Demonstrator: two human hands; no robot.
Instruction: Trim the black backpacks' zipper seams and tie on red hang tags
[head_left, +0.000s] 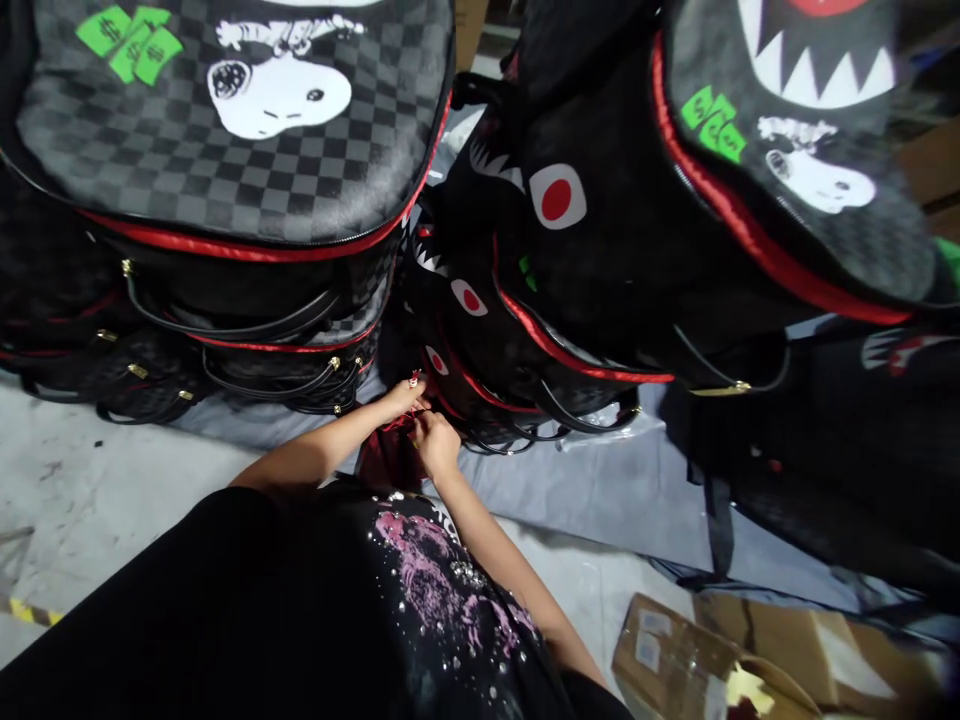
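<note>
My left hand [405, 397] and my right hand [437, 443] are close together in front of my body, both with fingers pinched. Between them run thin red cords [397, 422], and a dark red cloth piece [388, 458] hangs just below. A small red-and-white bit [414, 379] shows at my left fingertips; its kind is too small to make out. To the left of my hands stands a stack of black checkered bags with red piping, topped by a bag [247, 170] with a white dog-head print. Another stacked bag [480, 300] with red-and-white eye prints is just right of them.
A large bag [750, 200] with teeth and green-note prints leans at the upper right. Bag handles [570, 415] stick out toward me. Grey sheeting [570, 490] covers the floor under the bags. An open cardboard box [675, 650] stands at the lower right.
</note>
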